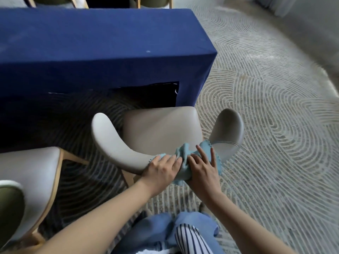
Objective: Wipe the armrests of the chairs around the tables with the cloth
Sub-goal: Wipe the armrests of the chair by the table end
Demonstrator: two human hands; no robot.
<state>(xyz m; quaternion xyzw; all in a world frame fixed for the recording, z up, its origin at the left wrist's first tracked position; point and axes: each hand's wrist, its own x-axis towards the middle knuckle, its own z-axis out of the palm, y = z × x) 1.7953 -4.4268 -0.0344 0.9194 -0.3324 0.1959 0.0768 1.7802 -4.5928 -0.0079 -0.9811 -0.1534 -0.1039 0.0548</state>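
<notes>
A beige padded chair stands in front of me, its curved back and armrests forming one band. A light blue cloth lies bunched over the middle of that band. My left hand presses flat on the cloth's left part, fingers straight. My right hand lies on the cloth's right part with fingers spread and straight. The left armrest and the right armrest curve away toward the table, both bare.
A table under a dark blue tablecloth stands just beyond the chair. Another beige chair with wooden legs sits at the left. More chair backs show past the table. Patterned carpet spreads to the right.
</notes>
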